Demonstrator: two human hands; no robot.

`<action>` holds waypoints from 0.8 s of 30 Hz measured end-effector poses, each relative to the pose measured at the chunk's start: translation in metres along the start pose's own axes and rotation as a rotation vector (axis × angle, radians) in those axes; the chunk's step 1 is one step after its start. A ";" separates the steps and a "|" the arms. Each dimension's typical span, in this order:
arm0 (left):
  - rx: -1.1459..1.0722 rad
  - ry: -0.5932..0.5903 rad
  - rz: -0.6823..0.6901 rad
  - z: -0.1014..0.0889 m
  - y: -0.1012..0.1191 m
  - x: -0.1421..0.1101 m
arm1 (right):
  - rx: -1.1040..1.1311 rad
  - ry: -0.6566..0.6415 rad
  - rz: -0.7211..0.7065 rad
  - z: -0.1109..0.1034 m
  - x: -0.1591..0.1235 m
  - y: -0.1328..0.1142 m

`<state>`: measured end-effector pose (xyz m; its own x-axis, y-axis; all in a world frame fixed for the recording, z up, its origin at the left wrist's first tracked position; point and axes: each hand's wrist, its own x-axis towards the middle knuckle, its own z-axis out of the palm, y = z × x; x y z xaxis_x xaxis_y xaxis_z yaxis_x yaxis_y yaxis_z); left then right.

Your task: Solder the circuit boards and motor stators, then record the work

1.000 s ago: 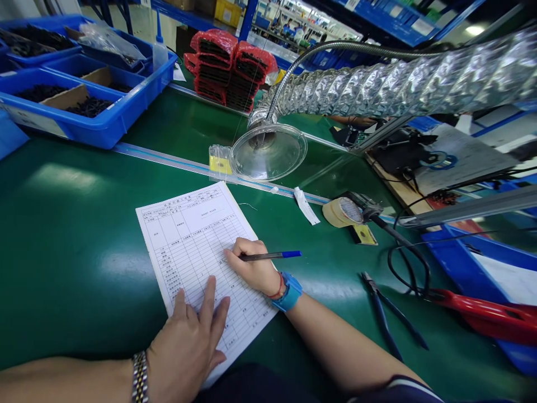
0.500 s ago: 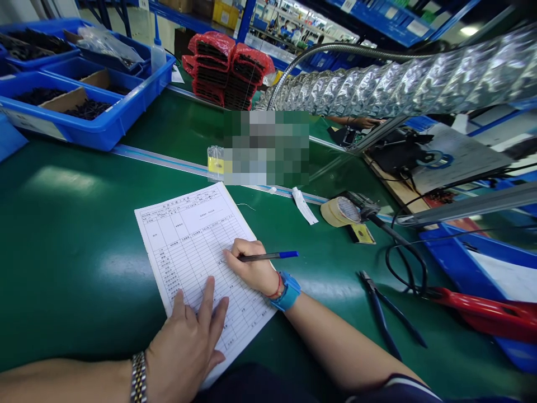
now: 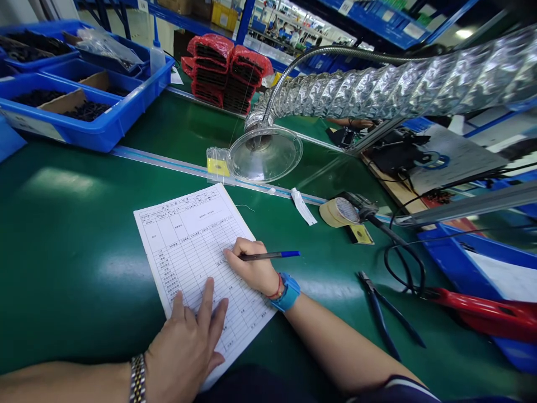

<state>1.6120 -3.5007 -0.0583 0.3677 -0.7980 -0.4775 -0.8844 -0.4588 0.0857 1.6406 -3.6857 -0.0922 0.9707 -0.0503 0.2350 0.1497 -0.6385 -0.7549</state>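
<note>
A printed form (image 3: 197, 221) with a table of rows and columns lies on the green table in front of me. My right hand (image 3: 251, 267) rests on its right side, fingers closed round a pen (image 3: 268, 255) with a blue end cap pointing right. The pen's tip is hidden behind my fingers, beside some handwritten marks in the table. Spread over the lower left of the sheet, my left hand (image 3: 187, 338) lies with fingers apart and holds nothing.
Cutting pliers (image 3: 380, 313) and a red-handled tool (image 3: 482, 308) lie to the right. Beyond the form stand a tape roll (image 3: 338, 212), a white tube (image 3: 304, 206) and a clear hood (image 3: 266, 159) on a foil duct (image 3: 377, 78). Blue bins (image 3: 121, 120) of dark parts sit far left.
The handwriting beside the pen has grown by a small mark, with the right hand shifting very slightly right. My left hand stays in place on the sheet.
</note>
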 end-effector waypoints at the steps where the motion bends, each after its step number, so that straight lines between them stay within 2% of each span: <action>1: 0.000 -0.007 0.000 0.000 0.000 0.000 | 0.000 0.001 0.003 0.000 0.000 0.000; 17: -0.008 -0.019 0.005 -0.001 -0.001 0.000 | 0.006 -0.021 -0.024 -0.001 0.000 0.000; 21: -0.013 -0.012 -0.003 0.000 0.000 -0.001 | -0.021 0.007 -0.045 0.000 -0.001 0.000; 24: -0.025 0.023 -0.005 0.000 0.000 0.000 | 0.022 0.022 0.017 -0.002 0.000 0.001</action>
<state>1.6115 -3.5006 -0.0581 0.3785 -0.8045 -0.4577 -0.8752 -0.4720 0.1058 1.6400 -3.6875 -0.0918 0.9688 -0.0780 0.2350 0.1374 -0.6203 -0.7722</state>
